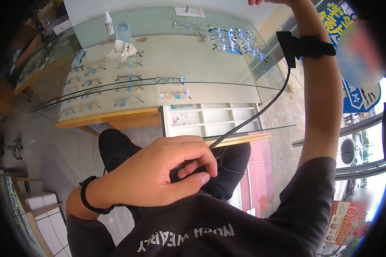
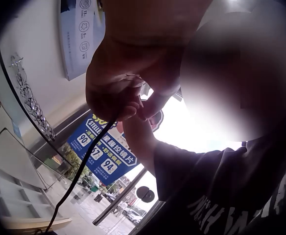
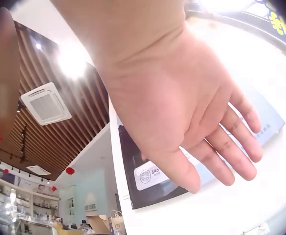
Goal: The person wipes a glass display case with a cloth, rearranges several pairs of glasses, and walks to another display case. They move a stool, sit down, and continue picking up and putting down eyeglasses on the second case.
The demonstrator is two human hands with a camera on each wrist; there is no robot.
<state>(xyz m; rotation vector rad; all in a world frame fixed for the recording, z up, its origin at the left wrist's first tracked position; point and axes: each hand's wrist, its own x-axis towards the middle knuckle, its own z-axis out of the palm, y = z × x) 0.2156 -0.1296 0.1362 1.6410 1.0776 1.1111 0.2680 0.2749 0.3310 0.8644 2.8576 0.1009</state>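
My left hand (image 1: 158, 171) is in front of my chest, fingers curled round a black cable (image 1: 253, 118). From there the cable runs up to the black camera mount (image 1: 287, 49) strapped on my right wrist. In the left wrist view the fingers and thumb of that hand (image 2: 128, 88) close on the cable (image 2: 79, 174); the palm side is in shade. My right arm is raised, and only part of the right hand (image 1: 270, 1) shows at the top of the head view. In the right wrist view the right hand (image 3: 182, 112) has straight fingers over a poster (image 3: 157, 188) on a white surface.
A glass display counter (image 1: 171, 55) stands ahead, with several rows of eyeglasses (image 1: 128, 77), a spray bottle (image 1: 109, 23) and a crumpled cloth (image 1: 122, 50). Below it is a white compartment tray (image 1: 197, 128). Signs (image 1: 360, 96) and metal rails (image 1: 360, 173) are at the right.
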